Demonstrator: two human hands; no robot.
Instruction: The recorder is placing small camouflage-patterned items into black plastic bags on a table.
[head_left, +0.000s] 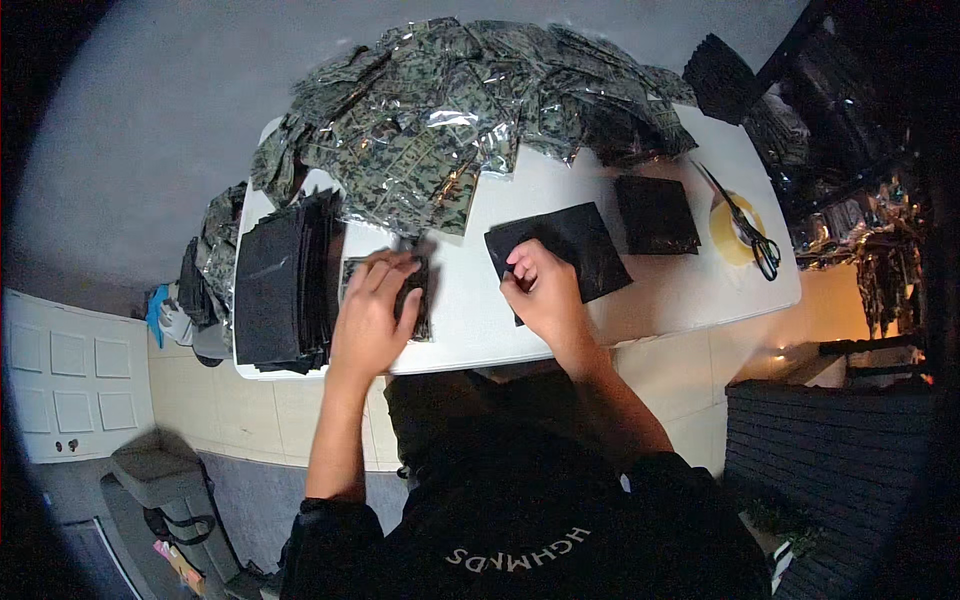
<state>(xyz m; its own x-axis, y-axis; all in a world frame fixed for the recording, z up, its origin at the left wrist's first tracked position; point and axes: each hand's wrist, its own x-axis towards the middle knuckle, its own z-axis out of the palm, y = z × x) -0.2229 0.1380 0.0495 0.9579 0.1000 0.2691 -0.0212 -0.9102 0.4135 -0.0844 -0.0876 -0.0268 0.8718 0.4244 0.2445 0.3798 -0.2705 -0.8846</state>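
My left hand (375, 315) rests over a small flat camouflage-patterned packet (420, 315) near the table's front edge, its fingers apart. My right hand (546, 296) is curled above flat black folded pieces (592, 247); whether it pinches anything is not clear. Left of my left hand stands a thick stack of black folded fabric (274, 289). Beyond both hands lies a large heap of camouflage pieces in clear plastic bags (420, 135). Another black folded piece (656, 215) lies farther right.
Black-handled scissors (750, 229) lie across a roll of yellowish tape (724, 232) at the right of the white table (697, 300). More bagged pieces (221, 240) are piled beyond its left end. Dark packets (795, 135) crowd the far right. A grey sofa (180, 495) stands behind at left.
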